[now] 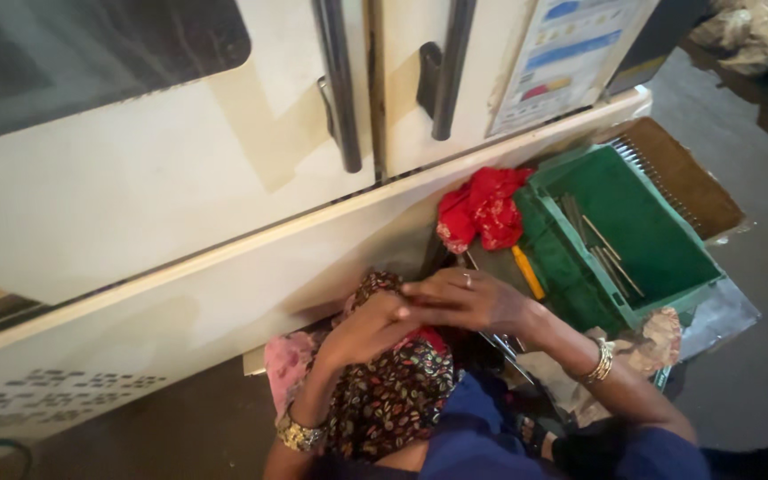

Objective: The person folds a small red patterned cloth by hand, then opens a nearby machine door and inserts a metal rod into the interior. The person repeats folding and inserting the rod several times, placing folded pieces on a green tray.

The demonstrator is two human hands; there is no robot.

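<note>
A: Head view, hands?
B: Left hand (362, 333) is curling its fingers into the dark patterned cloth (393, 391) on the lap, gripping it. Right hand (468, 300) is lying flat, fingers pressed together, overlapping the left hand's knuckles; whether it is pinching anything, cannot tell.
A: Surroundings?
B: Green crate (580, 267) is sitting on the floor against the white machine (180, 196), thin metal rods (611, 253) lying inside; red cloth (484, 209) is bunching at the crate's left corner, yellow-handled tool (528, 271) lying just beside it
</note>
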